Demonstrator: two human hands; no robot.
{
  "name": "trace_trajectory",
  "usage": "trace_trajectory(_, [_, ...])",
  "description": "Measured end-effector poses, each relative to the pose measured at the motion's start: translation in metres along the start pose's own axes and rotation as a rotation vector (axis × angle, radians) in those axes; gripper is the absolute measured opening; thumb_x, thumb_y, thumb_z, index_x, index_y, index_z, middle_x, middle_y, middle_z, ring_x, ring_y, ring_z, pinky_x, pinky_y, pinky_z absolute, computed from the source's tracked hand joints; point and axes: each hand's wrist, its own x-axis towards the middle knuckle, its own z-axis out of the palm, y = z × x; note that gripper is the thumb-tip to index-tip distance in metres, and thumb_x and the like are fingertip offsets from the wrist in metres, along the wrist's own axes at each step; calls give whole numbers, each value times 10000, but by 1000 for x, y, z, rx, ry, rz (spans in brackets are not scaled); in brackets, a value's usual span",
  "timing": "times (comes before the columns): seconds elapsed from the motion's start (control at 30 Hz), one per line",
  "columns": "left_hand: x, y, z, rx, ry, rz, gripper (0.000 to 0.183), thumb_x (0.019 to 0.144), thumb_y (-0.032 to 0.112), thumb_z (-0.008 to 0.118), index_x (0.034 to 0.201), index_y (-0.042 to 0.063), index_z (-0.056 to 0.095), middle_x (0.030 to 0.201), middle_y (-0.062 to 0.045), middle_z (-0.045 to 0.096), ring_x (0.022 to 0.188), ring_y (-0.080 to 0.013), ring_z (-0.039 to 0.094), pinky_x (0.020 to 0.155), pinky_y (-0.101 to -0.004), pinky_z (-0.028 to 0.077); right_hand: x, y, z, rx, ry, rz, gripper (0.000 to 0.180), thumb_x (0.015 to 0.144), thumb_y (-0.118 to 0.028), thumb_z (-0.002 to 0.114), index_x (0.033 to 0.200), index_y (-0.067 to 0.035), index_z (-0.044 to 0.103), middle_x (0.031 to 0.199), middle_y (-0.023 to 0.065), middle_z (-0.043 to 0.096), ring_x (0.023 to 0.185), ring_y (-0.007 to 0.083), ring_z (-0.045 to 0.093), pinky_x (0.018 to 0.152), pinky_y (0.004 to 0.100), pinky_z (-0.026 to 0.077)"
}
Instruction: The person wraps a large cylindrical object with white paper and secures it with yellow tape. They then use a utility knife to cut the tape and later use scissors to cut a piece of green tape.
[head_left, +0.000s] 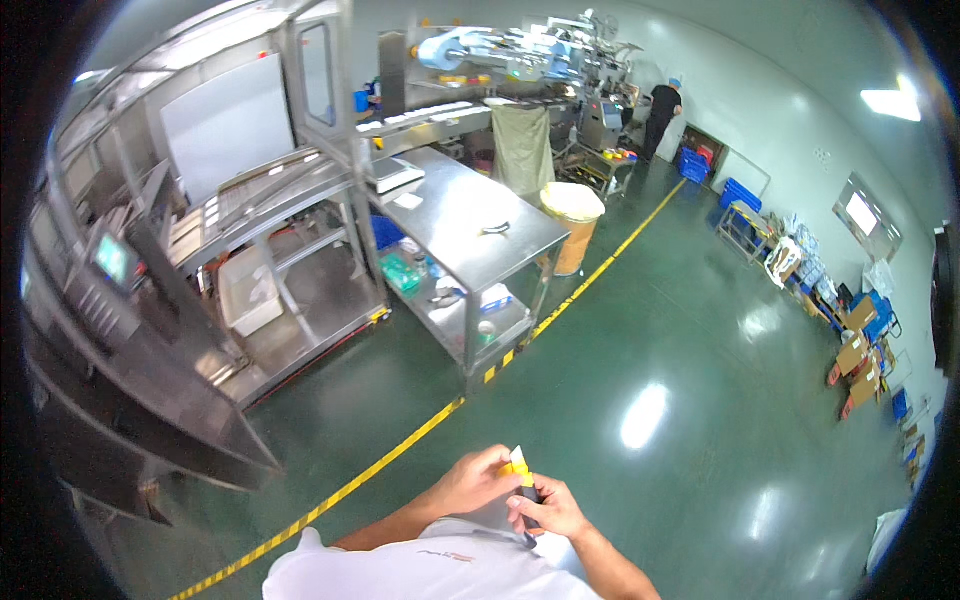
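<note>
In front of my white shirt, both hands are on a small yellow-and-black hand tool (531, 495) with a pale pointed tip, which looks like a utility knife. My right hand (553, 510) wraps its dark handle. At the yellow upper part, the fingers of my left hand (480, 478) pinch it just below the tip. The tool points away from me, and my fingers hide part of its body. Beneath both hands is my shirt front, with green floor beyond.
Ahead stands a steel table (465, 232) with a loaded lower shelf. A lined drum (577, 232) is beside it. Machine framing (330, 112) rises at left. Yellow-black tape (390, 454) crosses the floor. Cartons (855, 352) line the right wall. A person (663, 112) stands far off.
</note>
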Motion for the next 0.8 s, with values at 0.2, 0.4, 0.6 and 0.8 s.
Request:
trace_trajectory(0.2, [269,-2,21,-78,-199,-62,200,1064,171,656,949,8,667,818,-40,684,770,-80,628,668,-288,499,65,-66,-201,193,158,-118,249,1053,-168,670,1249,-16,644,851,84,735,696,152,708,558,281,546])
trace_trajectory(0.4, [506,-18,48,-227,-397,96,142,1085,121,624,1039,-5,671,840,-36,667,760,-100,622,679,-280,499,130,-157,-370,622,-45,-402,329,1013,-350,715,989,-49,587,710,105,633,528,167,572,465,311,470])
trace_trajectory(0.6, [700,-72,37,-131,-133,79,71,1048,83,672,1060,13,676,907,-8,675,774,-53,617,662,-258,504,257,-256,-565,177,63,-154,169,1006,-203,713,1071,-99,597,713,6,601,571,77,560,444,232,386])
trace_trajectory(0.8, [832,-67,-2,-216,327,-99,60,1036,87,661,1006,36,661,888,26,654,773,-34,578,682,-224,485,404,-352,-680,-4,-84,-177,155,1087,-220,607,1113,-68,628,844,2,661,634,68,596,499,227,452])
